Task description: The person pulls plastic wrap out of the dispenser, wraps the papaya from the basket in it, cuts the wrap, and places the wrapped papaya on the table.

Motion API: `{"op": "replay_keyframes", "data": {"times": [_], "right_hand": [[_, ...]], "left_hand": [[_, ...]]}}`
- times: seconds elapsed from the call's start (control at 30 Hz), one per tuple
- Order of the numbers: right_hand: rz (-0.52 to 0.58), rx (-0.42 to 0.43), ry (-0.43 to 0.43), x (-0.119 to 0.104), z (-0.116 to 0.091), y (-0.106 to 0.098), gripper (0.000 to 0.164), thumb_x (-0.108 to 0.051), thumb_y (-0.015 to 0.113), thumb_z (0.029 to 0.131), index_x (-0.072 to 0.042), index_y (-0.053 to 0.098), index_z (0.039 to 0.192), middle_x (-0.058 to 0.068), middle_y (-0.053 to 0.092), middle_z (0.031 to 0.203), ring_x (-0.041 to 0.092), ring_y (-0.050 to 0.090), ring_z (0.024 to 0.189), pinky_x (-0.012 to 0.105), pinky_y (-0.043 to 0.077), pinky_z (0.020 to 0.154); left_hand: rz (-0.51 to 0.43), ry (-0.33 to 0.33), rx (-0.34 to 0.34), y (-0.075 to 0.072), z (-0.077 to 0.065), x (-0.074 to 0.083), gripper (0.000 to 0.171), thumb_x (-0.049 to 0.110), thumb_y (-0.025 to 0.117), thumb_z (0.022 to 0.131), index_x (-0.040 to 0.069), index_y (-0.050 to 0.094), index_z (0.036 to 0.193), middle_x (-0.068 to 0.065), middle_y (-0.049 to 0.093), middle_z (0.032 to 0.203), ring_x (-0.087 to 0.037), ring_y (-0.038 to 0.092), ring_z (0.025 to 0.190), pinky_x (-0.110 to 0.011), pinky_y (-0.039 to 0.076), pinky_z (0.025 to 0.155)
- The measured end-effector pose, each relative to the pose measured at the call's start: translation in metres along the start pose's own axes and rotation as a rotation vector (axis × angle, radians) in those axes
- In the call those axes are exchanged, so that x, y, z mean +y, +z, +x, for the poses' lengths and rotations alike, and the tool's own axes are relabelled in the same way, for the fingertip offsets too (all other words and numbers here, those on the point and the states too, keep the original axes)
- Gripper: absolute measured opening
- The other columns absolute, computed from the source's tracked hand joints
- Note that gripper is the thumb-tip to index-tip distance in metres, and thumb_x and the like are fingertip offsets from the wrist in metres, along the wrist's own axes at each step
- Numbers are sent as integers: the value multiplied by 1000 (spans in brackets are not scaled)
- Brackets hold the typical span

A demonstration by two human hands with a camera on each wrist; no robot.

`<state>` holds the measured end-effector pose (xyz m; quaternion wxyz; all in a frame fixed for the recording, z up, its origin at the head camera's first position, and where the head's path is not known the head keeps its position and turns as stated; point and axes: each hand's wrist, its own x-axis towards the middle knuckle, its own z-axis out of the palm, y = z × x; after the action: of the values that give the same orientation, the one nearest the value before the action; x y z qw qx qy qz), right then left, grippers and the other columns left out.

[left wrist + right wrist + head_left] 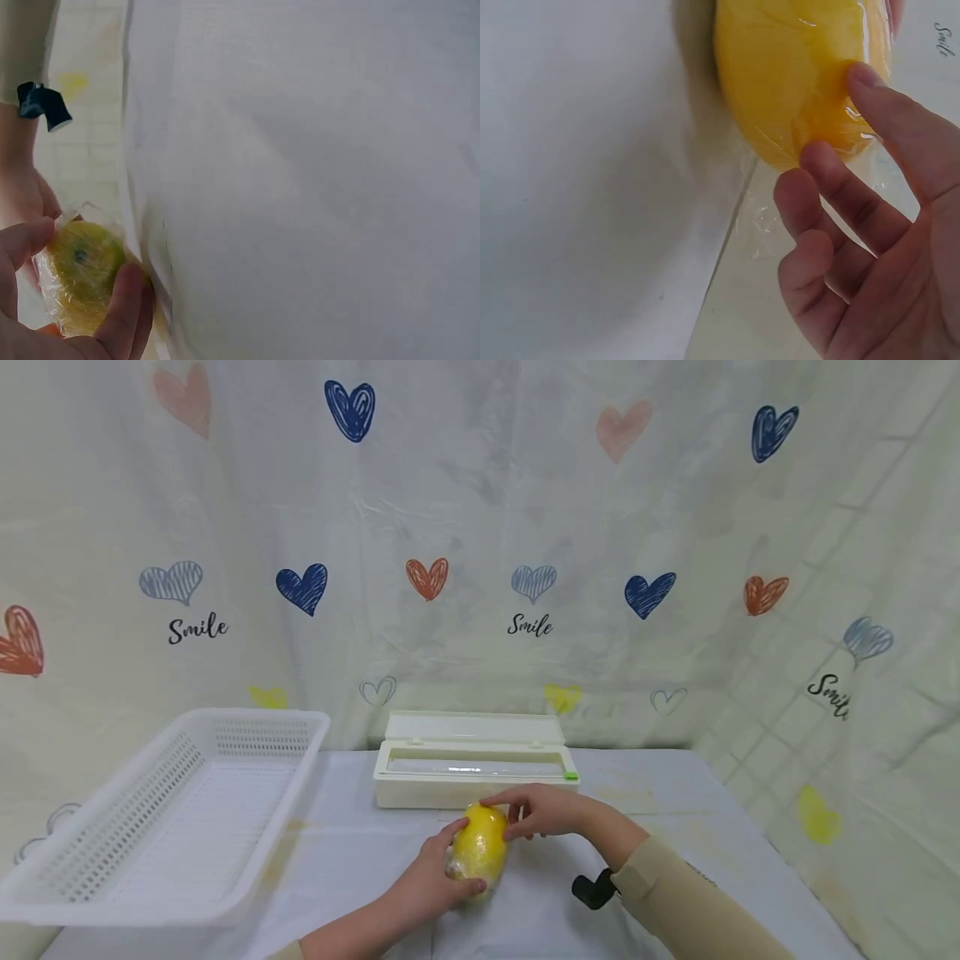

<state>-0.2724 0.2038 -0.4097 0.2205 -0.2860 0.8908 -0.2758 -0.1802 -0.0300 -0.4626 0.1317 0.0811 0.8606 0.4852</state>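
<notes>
A yellow oval mango [480, 842], wrapped in clear, crinkled cling film, is held between both hands over the front of the table. My left hand [427, 872] grips its left side, thumb at the near end and fingers toward the far end. In the left wrist view, the stem end of the mango [84, 259] shows greenish with a dark spot under bunched film. My right hand [551, 814] pinches the far right end with thumb and index finger. The right wrist view shows that thumb [866, 79] pressing the smooth film, other fingers curled below.
Behind the mango stands a cream cling film dispenser [476, 789], its lid raised and a clear roll inside. At left is a large white perforated basket [300, 793]. A white cloth covers the table [675, 860]; a heart-print curtain [465, 485] hangs behind it.
</notes>
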Motion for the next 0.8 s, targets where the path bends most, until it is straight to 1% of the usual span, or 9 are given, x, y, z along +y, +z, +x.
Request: {"op": "replay_keyframes", "data": {"times": [0.07,0.13,0.23,0.33,0.5,0.57,0.67,0.73,0.8], "right_hand": [[-3,22,-3,0,-2,2,52,-31,77,88,-39,60,136,-5,63,88,30,63,72,31,54,59],[-6,48,-5,-1,-5,5,52,-32,78,86,-39,61,135,-5,63,85,31,63,69,31,53,57],[-25,85,9,-6,-11,10,51,-36,79,85,-39,62,133,-5,62,81,25,60,60,31,53,53],[-52,113,25,-15,-21,16,50,-39,79,84,-36,64,132,-6,60,79,18,56,53,30,52,51],[-115,168,49,-29,-38,32,53,-47,78,82,-28,67,129,-8,57,74,13,51,47,27,49,49],[-123,194,55,-32,-43,38,55,-49,77,81,-25,67,129,-9,56,72,12,52,47,26,49,49],[-137,233,53,-36,-49,44,58,-51,77,80,-22,67,129,-10,55,70,10,51,47,25,47,48],[-165,264,51,-37,-51,47,58,-52,77,80,-21,67,128,-11,54,68,8,49,50,24,44,49],[-197,288,55,-38,-53,48,58,-54,77,80,-21,68,126,-12,52,67,6,47,53,23,41,50]], "left_hand": [[-12,-4,-20,-4,1,0,93,39,85,75,25,36,152,-21,39,146,-35,49,119,-68,40,97],[-44,0,-59,-8,2,-2,90,35,85,76,26,37,151,-23,39,147,-35,51,116,-64,45,95],[-117,-10,-142,-18,4,-6,86,29,84,78,29,39,151,-22,38,149,-30,59,100,-50,55,83],[-166,-3,-245,-29,5,-12,81,25,82,80,31,41,149,-22,37,149,-26,62,84,-39,57,71],[-174,54,-437,-49,7,-21,72,25,77,84,37,43,146,-15,38,148,-27,65,82,-38,56,75],[-156,73,-481,-54,7,-21,71,25,76,85,39,42,146,-12,39,147,-26,66,81,-37,55,77],[-125,90,-490,-58,5,-22,74,27,75,85,38,38,149,-12,39,147,-25,66,83,-37,54,79],[-110,87,-452,-59,2,-22,77,30,75,86,36,34,152,-13,39,149,-25,67,86,-39,53,83],[-84,81,-379,-58,-3,-22,81,35,77,86,32,32,153,-16,39,149,-26,67,93,-41,54,84]]}}
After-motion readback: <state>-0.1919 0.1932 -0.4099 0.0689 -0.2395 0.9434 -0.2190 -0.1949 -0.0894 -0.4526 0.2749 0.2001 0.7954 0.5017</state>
